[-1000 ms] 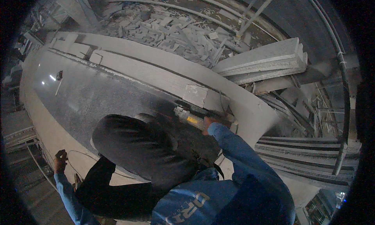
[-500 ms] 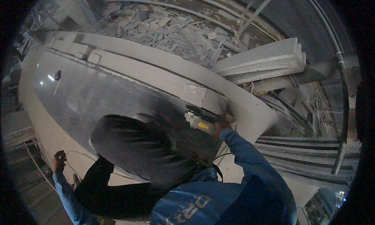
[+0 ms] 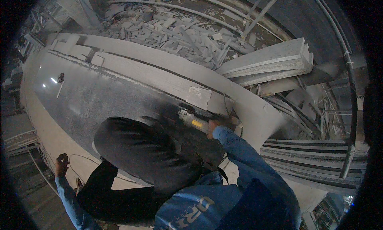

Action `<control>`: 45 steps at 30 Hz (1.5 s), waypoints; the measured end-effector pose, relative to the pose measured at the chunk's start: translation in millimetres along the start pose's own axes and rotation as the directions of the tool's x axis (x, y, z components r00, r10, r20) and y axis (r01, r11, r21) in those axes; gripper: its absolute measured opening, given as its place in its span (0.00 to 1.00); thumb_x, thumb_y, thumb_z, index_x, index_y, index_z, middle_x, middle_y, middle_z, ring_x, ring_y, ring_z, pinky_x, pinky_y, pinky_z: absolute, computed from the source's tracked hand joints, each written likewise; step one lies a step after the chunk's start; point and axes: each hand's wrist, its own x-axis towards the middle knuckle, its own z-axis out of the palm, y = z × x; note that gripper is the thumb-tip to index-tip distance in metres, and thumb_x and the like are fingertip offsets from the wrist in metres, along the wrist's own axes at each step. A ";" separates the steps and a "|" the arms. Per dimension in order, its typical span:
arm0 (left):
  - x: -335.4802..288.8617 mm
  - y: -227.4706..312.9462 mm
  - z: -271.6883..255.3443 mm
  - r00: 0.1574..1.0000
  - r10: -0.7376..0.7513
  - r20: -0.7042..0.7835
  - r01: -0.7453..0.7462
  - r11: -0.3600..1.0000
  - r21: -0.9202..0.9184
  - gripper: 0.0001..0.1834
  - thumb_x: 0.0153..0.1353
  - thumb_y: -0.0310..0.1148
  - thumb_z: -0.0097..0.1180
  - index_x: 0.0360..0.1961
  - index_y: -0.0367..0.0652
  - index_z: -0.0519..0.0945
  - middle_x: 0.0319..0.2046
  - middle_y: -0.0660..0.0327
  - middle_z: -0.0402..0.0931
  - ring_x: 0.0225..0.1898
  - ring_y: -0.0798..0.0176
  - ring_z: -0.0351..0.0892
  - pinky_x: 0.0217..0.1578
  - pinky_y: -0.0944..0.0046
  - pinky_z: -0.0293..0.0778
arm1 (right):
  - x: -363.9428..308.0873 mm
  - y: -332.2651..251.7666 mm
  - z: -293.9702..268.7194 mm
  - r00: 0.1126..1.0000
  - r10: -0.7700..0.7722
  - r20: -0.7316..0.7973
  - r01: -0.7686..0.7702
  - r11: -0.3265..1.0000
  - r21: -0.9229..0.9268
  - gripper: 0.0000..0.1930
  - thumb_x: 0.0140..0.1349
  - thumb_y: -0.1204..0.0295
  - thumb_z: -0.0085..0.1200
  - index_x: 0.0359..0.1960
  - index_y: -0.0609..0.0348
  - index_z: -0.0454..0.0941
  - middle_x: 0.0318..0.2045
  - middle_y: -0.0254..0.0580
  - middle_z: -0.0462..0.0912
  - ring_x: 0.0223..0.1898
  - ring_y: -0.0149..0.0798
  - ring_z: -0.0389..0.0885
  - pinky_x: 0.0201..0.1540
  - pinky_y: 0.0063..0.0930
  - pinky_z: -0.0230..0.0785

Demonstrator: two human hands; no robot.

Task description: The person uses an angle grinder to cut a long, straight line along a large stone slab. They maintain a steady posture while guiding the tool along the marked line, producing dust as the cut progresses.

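Note:
My right hand (image 3: 213, 127) is wrapped round the rear of a grey angle grinder (image 3: 195, 121) with a yellow label. The grinder's head lies over a dark, polished stone slab (image 3: 91, 90), close to the slab's long far edge. Dust and shadow hide its disc. My left hand (image 3: 62, 165) is off to the left, apart from the grinder, beyond the slab's near edge. Its fingers are curled, and whatever they may hold is too dark to make out. A thin cord (image 3: 81, 155) loops beside it. My bent leg in dark trousers rests across the slab.
Pale stone strips (image 3: 149, 76) run along the slab's far side on a dusty, light table (image 3: 255, 110). Broken offcuts (image 3: 171, 32) are heaped beyond. Long stone pieces (image 3: 267, 62) stack at the right, above more strips (image 3: 303, 154). A small dark object (image 3: 60, 77) sits on the slab's left end.
My right hand and the grinder have moved left and slightly up along the slab's far edge. My left hand has barely moved.

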 end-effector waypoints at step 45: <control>17.0 -43.8 -31.2 1.000 0.023 -0.021 -0.024 0.998 -0.060 0.21 0.56 0.44 0.53 0.47 0.44 0.74 0.39 0.60 0.74 0.30 0.64 0.76 0.20 0.65 0.67 | -5.6 60.9 39.2 0.993 -0.054 -0.107 0.043 0.994 -0.104 0.18 0.54 0.64 0.48 0.45 0.61 0.71 0.42 0.58 0.76 0.47 0.54 0.74 0.50 0.42 0.67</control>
